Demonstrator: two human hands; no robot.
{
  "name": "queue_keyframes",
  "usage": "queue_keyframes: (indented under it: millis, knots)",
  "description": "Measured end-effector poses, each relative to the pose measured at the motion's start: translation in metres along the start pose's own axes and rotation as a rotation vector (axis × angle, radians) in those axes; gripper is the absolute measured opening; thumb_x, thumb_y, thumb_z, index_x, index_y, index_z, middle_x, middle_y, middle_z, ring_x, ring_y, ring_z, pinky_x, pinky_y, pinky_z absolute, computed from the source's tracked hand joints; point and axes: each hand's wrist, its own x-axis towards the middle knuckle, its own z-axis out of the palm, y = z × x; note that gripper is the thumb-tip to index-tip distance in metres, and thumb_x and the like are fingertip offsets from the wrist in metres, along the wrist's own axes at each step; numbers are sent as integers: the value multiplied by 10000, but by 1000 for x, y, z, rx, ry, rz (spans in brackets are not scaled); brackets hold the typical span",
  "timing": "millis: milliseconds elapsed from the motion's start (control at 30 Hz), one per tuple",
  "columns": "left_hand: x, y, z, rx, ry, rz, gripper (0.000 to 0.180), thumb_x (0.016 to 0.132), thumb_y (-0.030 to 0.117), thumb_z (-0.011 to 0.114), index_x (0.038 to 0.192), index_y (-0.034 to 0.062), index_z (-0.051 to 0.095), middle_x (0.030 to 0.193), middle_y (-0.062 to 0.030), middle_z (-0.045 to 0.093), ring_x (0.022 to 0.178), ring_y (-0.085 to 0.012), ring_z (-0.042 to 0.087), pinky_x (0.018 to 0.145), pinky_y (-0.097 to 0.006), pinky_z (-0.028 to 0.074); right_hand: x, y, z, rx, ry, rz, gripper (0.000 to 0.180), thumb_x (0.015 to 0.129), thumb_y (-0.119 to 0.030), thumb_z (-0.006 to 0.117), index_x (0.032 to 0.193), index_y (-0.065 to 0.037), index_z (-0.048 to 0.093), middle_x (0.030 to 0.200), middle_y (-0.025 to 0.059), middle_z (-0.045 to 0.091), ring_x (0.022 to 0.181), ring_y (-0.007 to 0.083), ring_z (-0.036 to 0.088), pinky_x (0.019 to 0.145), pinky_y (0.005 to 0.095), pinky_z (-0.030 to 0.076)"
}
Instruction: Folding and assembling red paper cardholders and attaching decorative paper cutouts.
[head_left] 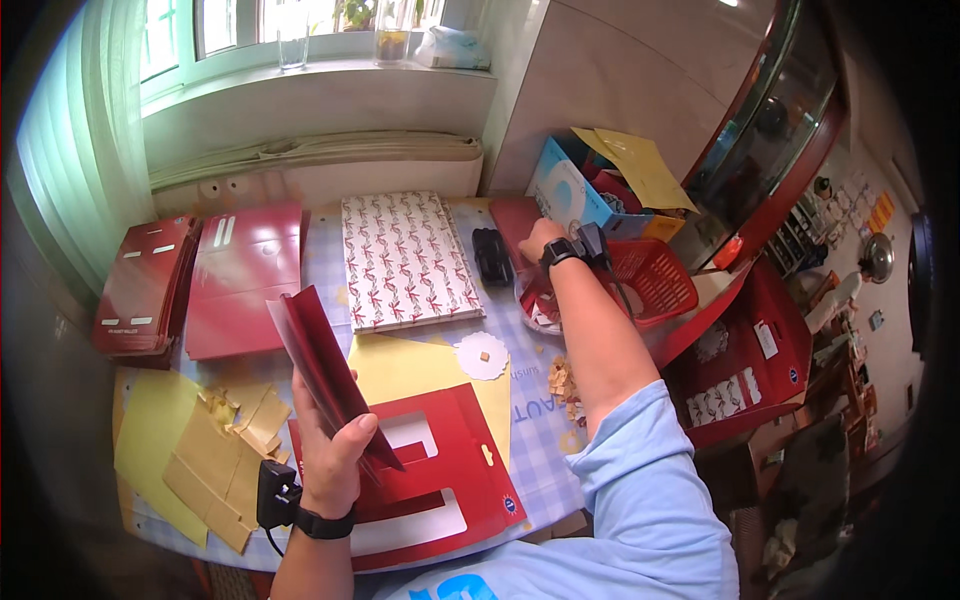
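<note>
A glossy red card point(322, 370), folded flat and stiff, was clasped upright in the left hand point(335, 450), above a red cut-out sheet point(440, 470) on the table point(540, 440). The right hand point(540, 238) was stretched far ahead toward a red mesh basket point(660, 280); its grip could not be made out.

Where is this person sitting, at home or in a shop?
Probably at home, at a craft table by a window. The sill holds glasses, red card sheets lie stacked, and the left hand holds a folded red card while the right hand reaches a red basket.
</note>
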Motion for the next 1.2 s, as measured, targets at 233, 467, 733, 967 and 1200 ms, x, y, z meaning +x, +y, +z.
queue_keyframes:
  millis: [233, 467, 733, 967, 1200]
  knots:
    - [-1, 1, 2, -29, -18, -18, 920, 727, 222, 710, 1461, 76, 175, 1316, -115, 423, 1209, -222, 446, 1028, -375, 364, -2, -14, -4, 58, 127, 3, 470, 706, -330, 713, 1017, 20, 672, 1066, 246, 645, 1018, 371, 622, 901, 421, 502]
    - [-1, 2, 4, -32, -46, -16, 937, 729, 218, 718, 1466, 65, 160, 1323, -124, 431, 1205, -223, 462, 1021, -369, 380, 13, -19, 1, -2, 148, -21, 486, 683, -354, 745, 1007, 2, 683, 1049, 233, 658, 999, 355, 638, 879, 408, 516]
    - [-1, 3, 4, -65, -57, -19, 956, 736, 212, 725, 1470, 57, 133, 1323, -133, 441, 1199, -233, 481, 1016, -376, 400, 15, -28, -2, -41, 120, -30, 483, 680, -350, 749, 1009, -3, 687, 1051, 235, 657, 996, 351, 641, 879, 396, 517]
    - [-2, 3, 4, -53, -55, -12, 963, 735, 214, 728, 1472, 56, 129, 1312, -137, 451, 1185, -228, 492, 1007, -369, 407, 12, -36, -5, -71, 72, -47, 458, 685, -309, 741, 1020, -2, 682, 1073, 240, 649, 1022, 352, 632, 889, 402, 511]
    - [-2, 3, 3, -30, -62, -7, 952, 743, 239, 721, 1470, 53, 136, 1305, -139, 457, 1173, -226, 501, 997, -363, 414, 29, -25, 2, 79, 209, -68, 441, 705, -140, 687, 1122, -15, 611, 1115, 244, 626, 1005, 373, 626, 888, 429, 501]
